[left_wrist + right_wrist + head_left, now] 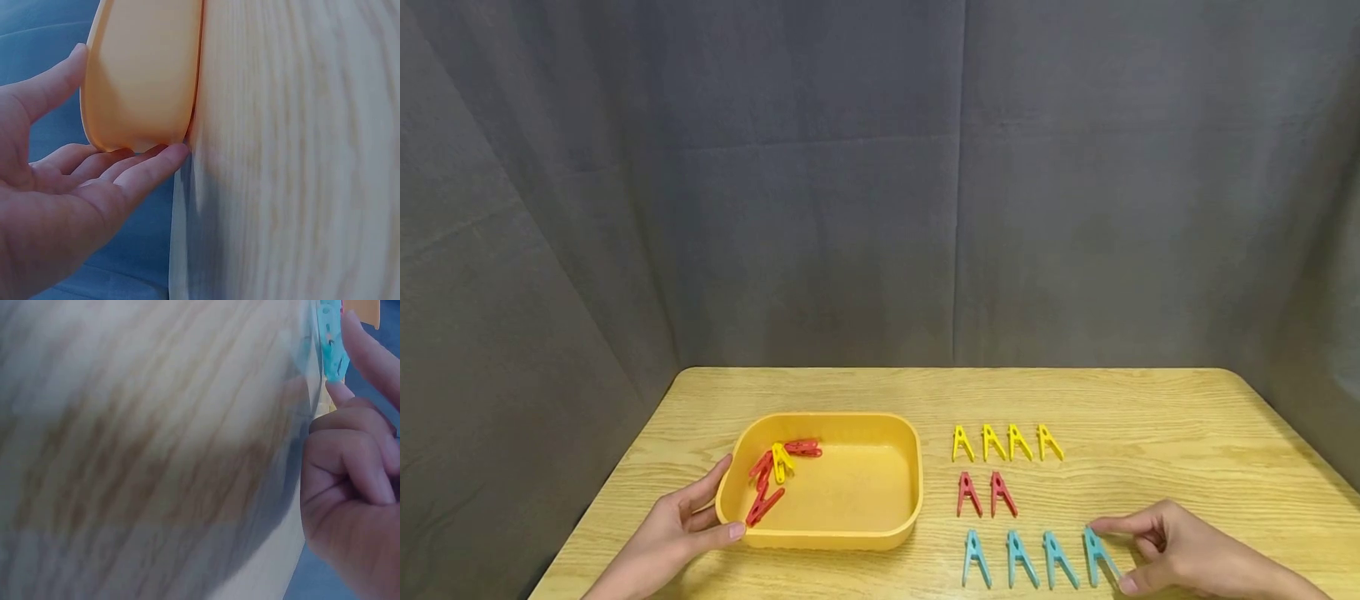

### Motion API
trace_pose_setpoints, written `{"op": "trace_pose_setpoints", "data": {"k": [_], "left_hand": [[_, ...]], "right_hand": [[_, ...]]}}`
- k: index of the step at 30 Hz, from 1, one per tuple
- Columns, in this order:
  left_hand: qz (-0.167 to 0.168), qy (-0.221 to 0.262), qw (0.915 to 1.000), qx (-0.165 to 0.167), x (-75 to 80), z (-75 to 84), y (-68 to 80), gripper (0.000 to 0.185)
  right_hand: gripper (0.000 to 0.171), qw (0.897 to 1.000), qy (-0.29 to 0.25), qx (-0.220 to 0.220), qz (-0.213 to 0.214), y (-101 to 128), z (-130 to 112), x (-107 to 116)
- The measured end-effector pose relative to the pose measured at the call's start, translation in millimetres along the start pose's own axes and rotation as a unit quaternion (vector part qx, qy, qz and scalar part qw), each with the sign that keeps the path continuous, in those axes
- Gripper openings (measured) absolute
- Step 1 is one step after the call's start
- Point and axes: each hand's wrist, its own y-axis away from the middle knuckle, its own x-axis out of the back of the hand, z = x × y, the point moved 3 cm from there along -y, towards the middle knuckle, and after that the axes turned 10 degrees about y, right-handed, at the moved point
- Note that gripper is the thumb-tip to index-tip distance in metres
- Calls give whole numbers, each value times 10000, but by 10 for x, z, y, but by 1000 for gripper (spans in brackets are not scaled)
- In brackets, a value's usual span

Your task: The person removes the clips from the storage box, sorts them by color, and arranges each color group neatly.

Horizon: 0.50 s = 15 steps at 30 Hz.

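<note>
the left hand (681, 525) grips the yellow tray (829, 540) at its eight o'clock corner, thumb at the rim, fingers against the end wall. inside, from eight round to eleven o'clock, a lone yellow peg (778, 454) lies among loose red pegs (763, 507) that overlap too much to count; these seem to be the part left to sort. outside, the colour rows look well past halfway: the yellow row (990, 436), between the tray's two and three o'clock, has four pegs, the red row (997, 485) at three o'clock has only two, and at four o'clock come three blue pegs (1016, 547) and then a fourth blue peg (1094, 548), pinched between the right hand's (1183, 554) forefinger and thumb. no blue shows in the tray, so that colour is probably nearly done

as for materials, the grey cloth (820, 208) runs from nine o'clock through twelve to three, creased and matt. the tray is a smooth, rounded oblong, probably plastic. the laid-out pegs are a-shaped, heads toward twelve, legs splayed toward six, each apart from its neighbour. the table (1165, 433) has pale streaky wood grain and rounded corners at eleven and one o'clock
</note>
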Motion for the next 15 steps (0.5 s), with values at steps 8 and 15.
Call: {"op": "trace_pose_setpoints", "data": {"k": [8,15], "left_hand": [[-3,-37,9999,124,19,6,7,94],[-21,73,9997,233,17,-16,2,94]], "right_hand": [[50,9999,148,36,36,16,22,-10],[54,9995,295,59,90,44,14,-27]]}}
